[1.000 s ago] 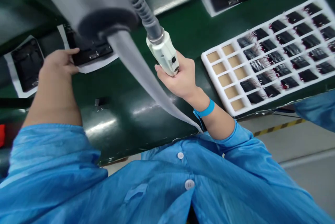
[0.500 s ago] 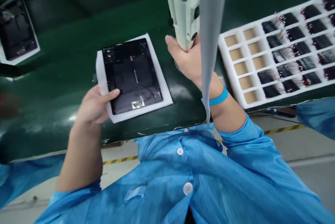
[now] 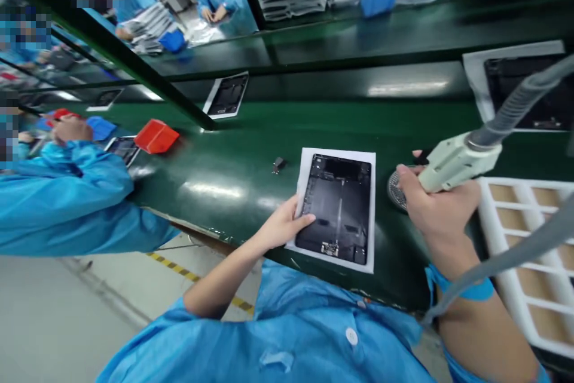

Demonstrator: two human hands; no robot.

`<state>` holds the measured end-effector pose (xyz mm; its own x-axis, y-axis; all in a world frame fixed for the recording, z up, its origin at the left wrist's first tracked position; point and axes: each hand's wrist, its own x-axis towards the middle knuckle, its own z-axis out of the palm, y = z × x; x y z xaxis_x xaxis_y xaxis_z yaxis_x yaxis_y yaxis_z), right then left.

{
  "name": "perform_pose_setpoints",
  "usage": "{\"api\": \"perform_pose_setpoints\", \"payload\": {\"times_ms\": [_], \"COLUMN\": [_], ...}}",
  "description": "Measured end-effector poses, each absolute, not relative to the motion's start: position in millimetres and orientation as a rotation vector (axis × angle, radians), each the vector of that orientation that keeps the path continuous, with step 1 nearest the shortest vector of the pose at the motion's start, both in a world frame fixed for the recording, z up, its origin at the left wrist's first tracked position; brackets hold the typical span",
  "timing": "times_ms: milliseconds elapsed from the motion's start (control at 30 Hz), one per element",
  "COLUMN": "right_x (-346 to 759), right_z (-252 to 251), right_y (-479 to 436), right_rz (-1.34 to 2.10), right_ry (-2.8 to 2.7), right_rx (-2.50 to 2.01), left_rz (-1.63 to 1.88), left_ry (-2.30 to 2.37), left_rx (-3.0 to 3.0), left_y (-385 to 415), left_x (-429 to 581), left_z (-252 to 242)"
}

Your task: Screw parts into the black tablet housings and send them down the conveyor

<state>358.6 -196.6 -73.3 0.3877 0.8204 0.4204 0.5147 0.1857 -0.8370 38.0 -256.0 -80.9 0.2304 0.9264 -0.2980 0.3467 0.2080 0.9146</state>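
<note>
My left hand (image 3: 282,227) grips the left edge of a dark tablet shell (image 3: 332,204), thumb on top and fingers underneath. The shell lies on a white foam sheet (image 3: 368,260) on the green work surface. To its right, my right hand (image 3: 437,210) is closed around a pale green handheld tool (image 3: 461,162) with a ribbed grey hose (image 3: 515,99). A round perforated metal piece (image 3: 395,189) shows beside those fingers; whether it belongs to the tool I cannot tell. A small dark part (image 3: 278,164) lies left of the shell.
A white compartment tray (image 3: 502,263) stands at the right. Other shells on white sheets lie at the far right (image 3: 529,90) and back left (image 3: 226,96). A red bin (image 3: 155,136) and a co-worker's blue sleeve (image 3: 67,204) are at left. A green post (image 3: 170,93) slants down to the surface.
The view has swung up and to the left, bringing co-workers and the line into sight. The handheld tool now slants sideways. My left hand still grips the tablet shell.
</note>
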Motion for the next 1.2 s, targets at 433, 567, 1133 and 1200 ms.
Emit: {"api": "perform_pose_setpoints", "payload": {"times_ms": [433,567,1133,1200], "right_x": [367,372,346,346], "right_z": [-45,-35,-73,-74], "right_y": [-192,-181,-173,-173], "right_rz": [0.455,0.452,0.496,0.495], "right_ry": [-1.208,-1.057,-1.015,-1.015], "right_rx": [-1.255,-1.025,-1.073,-1.081], "left_rz": [0.586,0.656,0.582,0.581], "left_ry": [1.733,1.719,2.110,2.171], "left_rx": [1.411,1.242,1.368,1.343], "left_y": [-117,-118,-130,-129], "left_x": [-45,-51,-57,-61], "left_z": [-69,-69,-54,-54]}}
